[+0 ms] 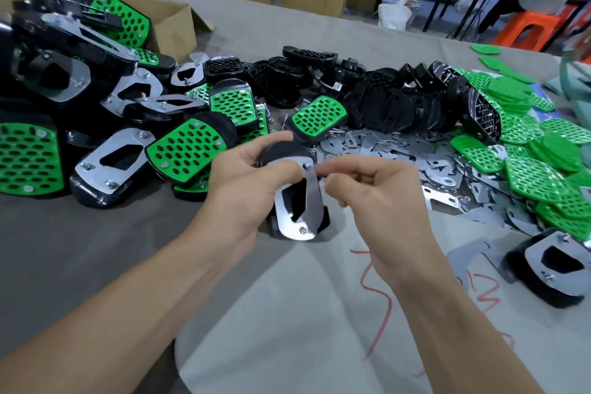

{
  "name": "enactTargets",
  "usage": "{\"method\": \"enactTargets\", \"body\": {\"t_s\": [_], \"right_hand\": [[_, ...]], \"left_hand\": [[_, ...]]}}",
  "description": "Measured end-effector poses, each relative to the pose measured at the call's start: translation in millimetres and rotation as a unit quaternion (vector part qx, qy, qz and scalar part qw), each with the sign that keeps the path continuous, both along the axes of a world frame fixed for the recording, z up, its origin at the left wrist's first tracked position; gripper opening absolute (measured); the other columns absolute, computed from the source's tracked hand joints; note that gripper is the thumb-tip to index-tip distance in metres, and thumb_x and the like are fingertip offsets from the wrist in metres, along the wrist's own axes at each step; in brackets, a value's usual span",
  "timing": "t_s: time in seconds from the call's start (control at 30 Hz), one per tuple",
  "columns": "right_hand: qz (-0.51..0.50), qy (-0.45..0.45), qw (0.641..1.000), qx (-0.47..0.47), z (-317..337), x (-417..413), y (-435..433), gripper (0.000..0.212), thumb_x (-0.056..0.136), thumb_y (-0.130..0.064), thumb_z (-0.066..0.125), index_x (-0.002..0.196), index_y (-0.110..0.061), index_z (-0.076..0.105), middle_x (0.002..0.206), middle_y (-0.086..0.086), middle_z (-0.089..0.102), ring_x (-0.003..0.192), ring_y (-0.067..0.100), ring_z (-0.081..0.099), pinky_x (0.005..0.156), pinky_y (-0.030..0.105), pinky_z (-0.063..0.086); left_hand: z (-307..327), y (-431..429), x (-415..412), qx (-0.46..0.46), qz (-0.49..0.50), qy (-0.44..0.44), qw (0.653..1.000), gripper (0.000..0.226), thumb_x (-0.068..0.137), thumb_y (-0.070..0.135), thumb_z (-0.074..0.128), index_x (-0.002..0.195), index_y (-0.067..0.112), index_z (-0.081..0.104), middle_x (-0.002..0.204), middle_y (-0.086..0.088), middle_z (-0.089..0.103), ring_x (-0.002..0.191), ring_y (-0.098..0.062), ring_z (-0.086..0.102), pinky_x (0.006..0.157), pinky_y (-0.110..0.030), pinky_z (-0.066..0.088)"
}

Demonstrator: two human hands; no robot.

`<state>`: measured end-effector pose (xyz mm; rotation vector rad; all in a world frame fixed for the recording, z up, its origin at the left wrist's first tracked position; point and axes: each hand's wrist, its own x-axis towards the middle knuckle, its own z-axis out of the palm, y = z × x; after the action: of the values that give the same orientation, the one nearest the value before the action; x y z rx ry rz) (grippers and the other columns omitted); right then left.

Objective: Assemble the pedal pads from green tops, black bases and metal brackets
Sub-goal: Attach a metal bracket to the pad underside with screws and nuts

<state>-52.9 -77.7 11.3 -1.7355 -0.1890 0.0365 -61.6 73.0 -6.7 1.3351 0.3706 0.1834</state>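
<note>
Head view had our left hand wrapped round a half-built pedal pad, underside up, low over the counter, with the thumb pressed on its metal bracket. Our right hand was curled, thumb and forefinger pinched together just beside the upper stud; blur hid whether a nut sat between them. We judged the step to be fastening the bracket. The thumb should keep the plate flat on the black base so the stud stands square, and any nut should start by fingertip, never forced. The bracket was thin, shiny sheet metal, rounded at both ends, with an angular cut-out; the base looked matte and moulded. Glossy perforated green tops lay heaped at right, loose brackets beside them, finished pads at left.
</note>
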Motion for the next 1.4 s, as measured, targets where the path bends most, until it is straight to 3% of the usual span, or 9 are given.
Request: {"method": "enactTargets", "body": {"t_s": [0.13, 0.27, 0.43, 0.63, 0.77, 0.87, 0.97, 1.23, 1.4], "right_hand": [[0.011, 0.007, 1.000, -0.002, -1, 3, 0, 0.043, 0.077, 0.005, 0.063, 0.093, -0.031, 0.082, 0.062, 0.002, 0.052, 0.063, 0.015, 0.047, 0.067, 0.024, 0.045], [0.037, 0.055, 0.997, 0.033, 0, 1, -1, 0.042, 0.078, 0.005, 0.063, 0.097, -0.028, 0.082, 0.061, 0.000, 0.043, 0.057, 0.011, 0.041, 0.057, 0.015, 0.039], [0.068, 0.069, 0.993, 0.073, 1, -1, -2, 0.044, 0.079, 0.008, 0.063, 0.107, -0.021, 0.080, 0.057, 0.001, 0.046, 0.055, 0.010, 0.045, 0.054, 0.012, 0.040], [0.103, 0.120, 0.984, 0.087, 1, -1, -5, 0.034, 0.075, -0.010, 0.065, 0.102, -0.024, 0.081, 0.055, 0.000, 0.038, 0.052, 0.013, 0.035, 0.047, 0.013, 0.032], [0.131, 0.105, 0.983, 0.070, 1, -7, 2, 0.021, 0.074, -0.015, 0.064, 0.085, -0.016, 0.083, 0.050, -0.007, 0.052, 0.046, 0.007, 0.035, 0.047, 0.011, 0.031], [0.095, 0.074, 0.986, 0.114, 2, -3, 2, 0.033, 0.073, -0.010, 0.064, 0.097, -0.022, 0.082, 0.052, -0.004, 0.044, 0.051, 0.011, 0.035, 0.050, 0.012, 0.033], [0.107, 0.071, 0.988, 0.089, 0, 1, -1, 0.046, 0.072, -0.010, 0.064, 0.111, -0.030, 0.078, 0.055, 0.001, 0.042, 0.054, 0.014, 0.036, 0.051, 0.016, 0.033], [0.130, 0.071, 0.986, 0.070, -3, 2, -1, 0.049, 0.073, -0.010, 0.063, 0.115, -0.032, 0.076, 0.060, 0.008, 0.037, 0.052, 0.013, 0.033, 0.049, 0.016, 0.031], [0.155, 0.086, 0.981, 0.074, -1, 0, -1, 0.049, 0.076, -0.008, 0.061, 0.114, -0.035, 0.076, 0.055, -0.003, 0.039, 0.051, 0.012, 0.030, 0.047, 0.014, 0.029]], "left_hand": [[-2, -5, -1, -0.016, -0.013, 0.014, 1.000, 0.050, 0.059, 0.009, 0.072, 0.105, 0.028, 0.079, 0.078, -0.001, 0.073, 0.066, -0.021, 0.068, 0.060, -0.035, 0.058], [-1, -2, -1, -0.026, -0.005, 0.022, 0.999, 0.047, 0.062, 0.009, 0.074, 0.103, 0.029, 0.080, 0.086, -0.004, 0.075, 0.072, -0.025, 0.070, 0.066, -0.038, 0.060], [2, -2, 0, -0.032, 0.008, 0.019, 0.999, 0.042, 0.070, 0.004, 0.073, 0.102, 0.031, 0.080, 0.087, -0.005, 0.075, 0.073, -0.027, 0.069, 0.072, -0.049, 0.062], [4, 2, 2, -0.043, 0.023, 0.014, 0.999, 0.043, 0.065, 0.007, 0.074, 0.102, 0.027, 0.080, 0.085, -0.003, 0.075, 0.068, -0.021, 0.068, 0.063, -0.035, 0.059], [8, 8, 8, -0.061, 0.058, 0.003, 0.996, 0.034, 0.079, -0.003, 0.072, 0.102, 0.021, 0.079, 0.080, -0.001, 0.076, 0.064, -0.017, 0.069, 0.055, -0.030, 0.057], [7, 9, 8, -0.052, 0.044, 0.009, 0.998, 0.035, 0.080, -0.003, 0.072, 0.101, 0.024, 0.080, 0.081, -0.001, 0.076, 0.065, -0.020, 0.070, 0.055, -0.034, 0.059], [4, 8, 6, -0.039, 0.024, 0.011, 0.999, 0.038, 0.078, -0.003, 0.072, 0.101, 0.026, 0.080, 0.080, 0.000, 0.076, 0.065, -0.020, 0.070, 0.054, -0.033, 0.058], [4, 9, 6, -0.026, 0.015, 0.003, 1.000, 0.041, 0.077, -0.004, 0.072, 0.101, 0.027, 0.080, 0.081, -0.003, 0.075, 0.069, -0.025, 0.071, 0.066, -0.041, 0.061], [2, 7, 4, -0.011, 0.007, -0.005, 1.000, 0.044, 0.074, -0.005, 0.072, 0.102, 0.028, 0.080, 0.081, -0.002, 0.075, 0.069, -0.023, 0.071, 0.065, -0.043, 0.062]]}}
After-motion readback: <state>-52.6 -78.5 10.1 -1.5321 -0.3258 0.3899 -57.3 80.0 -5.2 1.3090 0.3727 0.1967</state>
